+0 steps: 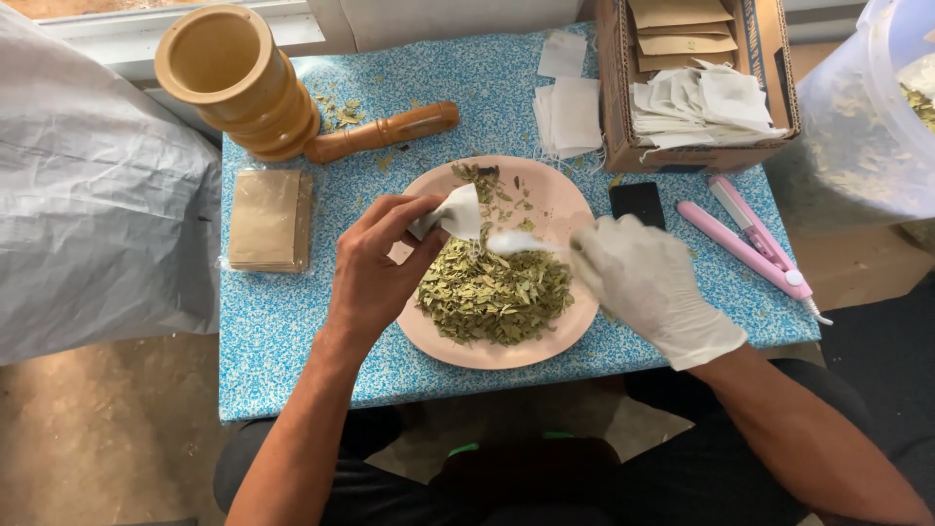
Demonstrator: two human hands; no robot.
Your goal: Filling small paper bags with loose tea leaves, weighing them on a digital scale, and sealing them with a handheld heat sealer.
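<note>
A small white filter bag (458, 212) sits pinched in your bare left hand (375, 278), held above the near-centre of a pink plate (560, 326) heaped with dried green leaves (492, 287) — the filling step, by the look of it, is under way. Far left, a grey plastic sheet (97, 185) drapes beside the blue speckled table (282, 331); on the table stand a wooden mortar (239, 83) and, lying next to it, its pestle (385, 131), with a stack of brown paper sachets (265, 219) below them. At the centre your left thumb and fingers are closed on the bag, its mouth turned toward your right. Your gloved right hand (648, 287) meets it over the leaves, fingers bunched on something small and white (516, 241) — blurred, so whether it is a scoop or part of the bag cannot be told. Behind the plate lie loose white bags (570, 117); further right stand a cardboard box (614, 88) of more bags and envelopes, a black rectangular object (638, 203), a pink heat sealer (750, 244), and a clear plastic tub (857, 127) at the edge. Judging from this, the next move calls for holding the bag's mouth open and steady over the plate, so that leaves falling short land back on the heap.
</note>
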